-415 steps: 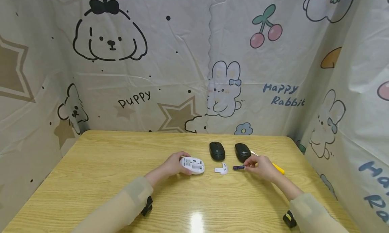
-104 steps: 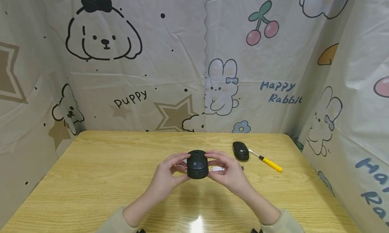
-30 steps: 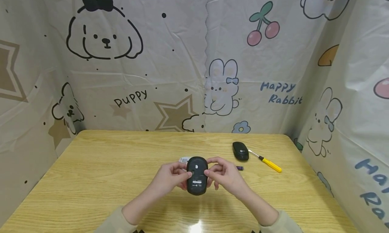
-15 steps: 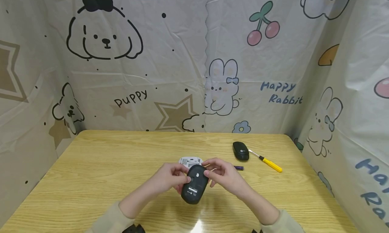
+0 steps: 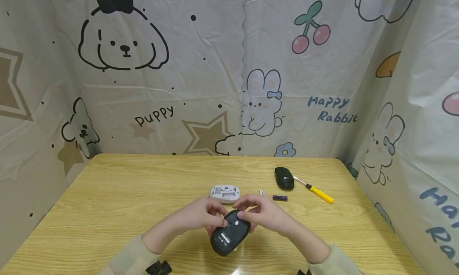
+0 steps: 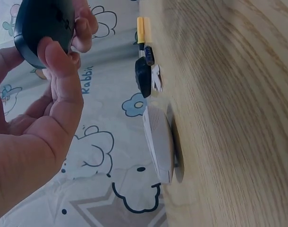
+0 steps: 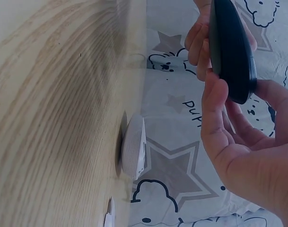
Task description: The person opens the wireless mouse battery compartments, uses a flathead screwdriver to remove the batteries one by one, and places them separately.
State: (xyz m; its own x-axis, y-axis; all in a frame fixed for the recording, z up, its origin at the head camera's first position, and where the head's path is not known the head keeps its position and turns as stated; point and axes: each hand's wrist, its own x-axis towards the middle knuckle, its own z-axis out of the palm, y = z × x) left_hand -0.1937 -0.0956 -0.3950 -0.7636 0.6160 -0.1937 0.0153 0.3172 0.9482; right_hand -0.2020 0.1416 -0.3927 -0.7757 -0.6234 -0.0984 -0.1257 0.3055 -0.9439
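Observation:
Both hands hold a black computer mouse [image 5: 229, 236] above the table, its underside with a white label turned up and its lower end slanting left. My left hand [image 5: 201, 216] grips its left edge, thumb on the underside. At the upper right end, my right hand [image 5: 264, 213] pinches it with thumb and fingers. The left wrist view shows the left thumb [image 6: 59, 59] against the mouse. Behind the hands lies a white mouse [image 5: 224, 199] bottom up, its battery bay uncovered. Right of it are a white battery cover [image 5: 261, 192], partly hidden, and a dark purple battery [image 5: 280, 198].
A second black mouse [image 5: 284, 178] sits at the back right of the wooden table [image 5: 143, 179]. Beside it lies a screwdriver [image 5: 319, 193] with a yellow handle. Printed curtains [image 5: 201, 79] stand behind the table and along its sides.
Earlier the hands held the white mouse and the battery; both now lie on the table. The black mouse was lifted and turned bottom up, then lowered towards me and tilted over the last second.

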